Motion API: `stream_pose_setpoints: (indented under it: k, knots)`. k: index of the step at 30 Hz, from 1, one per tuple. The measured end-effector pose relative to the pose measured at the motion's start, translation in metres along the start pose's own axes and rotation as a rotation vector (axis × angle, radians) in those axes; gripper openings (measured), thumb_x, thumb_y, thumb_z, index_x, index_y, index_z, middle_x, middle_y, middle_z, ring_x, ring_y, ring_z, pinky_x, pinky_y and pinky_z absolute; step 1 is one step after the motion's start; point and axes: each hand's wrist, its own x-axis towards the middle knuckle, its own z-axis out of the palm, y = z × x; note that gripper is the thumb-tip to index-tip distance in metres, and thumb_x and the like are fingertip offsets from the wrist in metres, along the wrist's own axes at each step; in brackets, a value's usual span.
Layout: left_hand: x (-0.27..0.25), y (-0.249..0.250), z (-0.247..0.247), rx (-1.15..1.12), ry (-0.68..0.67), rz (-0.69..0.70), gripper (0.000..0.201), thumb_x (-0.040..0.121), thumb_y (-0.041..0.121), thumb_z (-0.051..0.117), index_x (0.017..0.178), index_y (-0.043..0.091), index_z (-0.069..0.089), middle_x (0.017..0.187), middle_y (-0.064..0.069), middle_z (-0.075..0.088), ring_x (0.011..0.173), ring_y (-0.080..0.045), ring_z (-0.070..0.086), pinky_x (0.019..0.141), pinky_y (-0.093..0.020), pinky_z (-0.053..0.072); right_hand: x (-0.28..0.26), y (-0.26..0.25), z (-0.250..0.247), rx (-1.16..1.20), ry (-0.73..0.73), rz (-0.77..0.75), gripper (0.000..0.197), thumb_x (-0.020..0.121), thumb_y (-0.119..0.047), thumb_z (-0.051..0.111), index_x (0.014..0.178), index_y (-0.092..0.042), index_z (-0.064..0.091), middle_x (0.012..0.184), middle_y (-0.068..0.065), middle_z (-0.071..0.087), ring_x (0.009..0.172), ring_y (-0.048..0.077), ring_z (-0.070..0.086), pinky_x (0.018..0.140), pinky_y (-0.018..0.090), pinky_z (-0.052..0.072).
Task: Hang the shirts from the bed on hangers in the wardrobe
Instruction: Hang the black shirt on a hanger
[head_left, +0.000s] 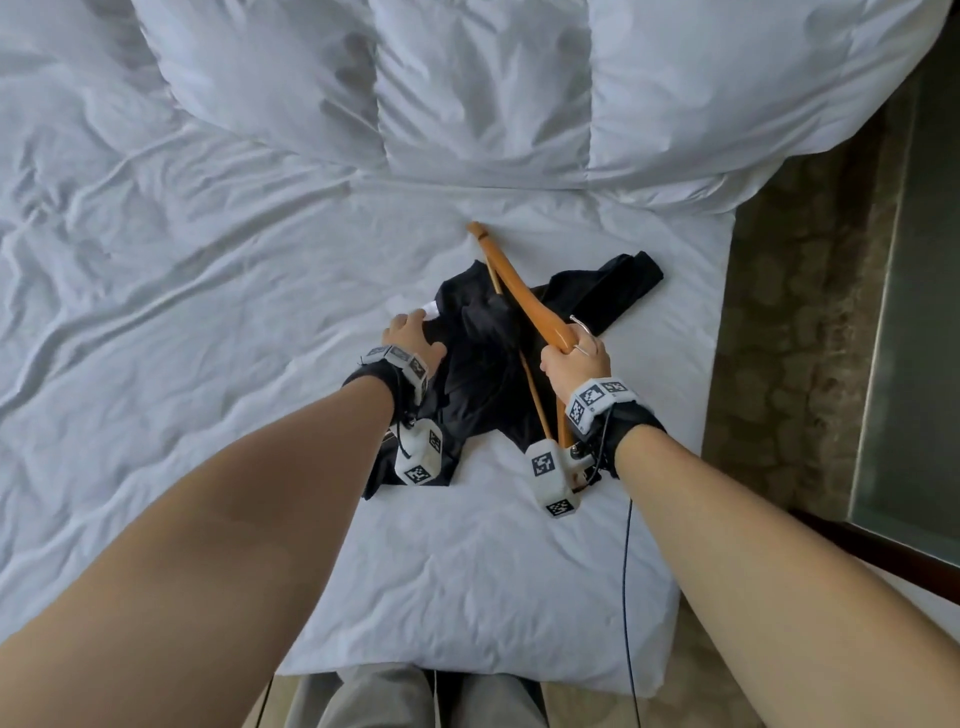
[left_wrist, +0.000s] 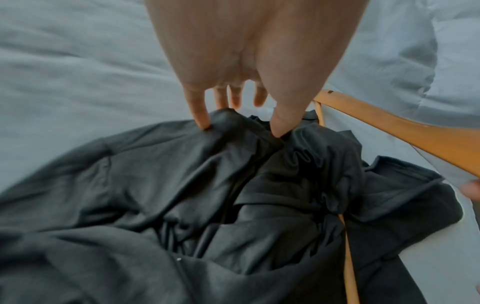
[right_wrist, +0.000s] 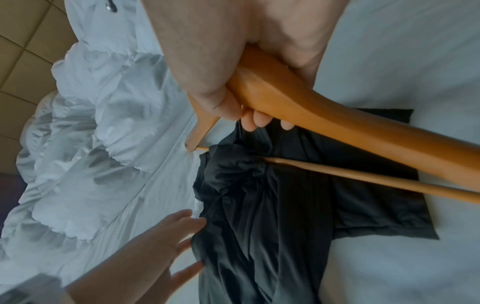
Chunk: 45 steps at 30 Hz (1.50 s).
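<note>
Black shirt (head_left: 483, 364) looks limp, light (take the collar); left hand (head_left: 410, 338) rests spread on it, right hand (head_left: 574, 358) grips rigid wooden hanger (head_left: 524, 296)

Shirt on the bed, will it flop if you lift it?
Probably floppy: the shirt lies crumpled in soft folds. Likely light, since it bunches under the left hand's fingers. It may slide off the hanger, whose wood looks smooth.
</note>
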Motion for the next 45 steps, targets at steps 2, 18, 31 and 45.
stream_pose_setpoints:
  k: [2,18,31,45]
  knots:
    - [0.008,0.002,0.003,-0.087,0.007,-0.007,0.058,0.09,0.024,0.058,0.144,0.018,0.037,0.142,-0.01,0.041,0.123,-0.033,0.048,0.098,-0.04,0.04,0.004,0.002,0.001,0.002,-0.016,0.01,0.027,0.086,-0.006,0.054,0.112,-0.003,0.059,0.079,0.003,0.05,0.071,0.023,0.054,0.059,0.028,0.046]
    - [-0.018,0.008,-0.001,-0.261,0.06,0.097,0.037,0.096,0.031,0.056,0.065,0.011,0.056,0.055,0.001,0.039,0.055,-0.018,0.037,0.054,-0.027,0.029,-0.009,0.006,0.003,0.109,-0.094,-0.016,0.017,0.086,-0.007,0.052,0.099,-0.017,0.058,0.077,0.005,0.052,0.064,0.018,0.049,0.057,0.026,0.043]
    - [-0.056,0.002,0.01,-0.208,-0.127,0.075,0.043,0.092,0.036,0.063,0.133,0.021,0.059,0.124,-0.005,0.063,0.11,-0.026,0.061,0.094,-0.033,0.047,-0.026,0.002,0.031,0.087,-0.194,-0.012,0.02,0.085,-0.024,0.066,0.1,-0.018,0.055,0.096,0.008,0.069,0.088,0.024,0.068,0.079,0.035,0.054]
    - [-0.076,0.015,-0.008,-0.327,-0.41,0.043,0.043,0.093,0.015,0.058,0.133,0.029,0.051,0.093,-0.009,0.058,0.077,-0.022,0.055,0.056,-0.026,0.049,-0.038,-0.006,0.039,-0.226,-0.208,-0.064,0.036,0.086,-0.01,0.067,0.116,-0.015,0.047,0.08,-0.005,0.052,0.073,0.016,0.056,0.071,0.031,0.042]
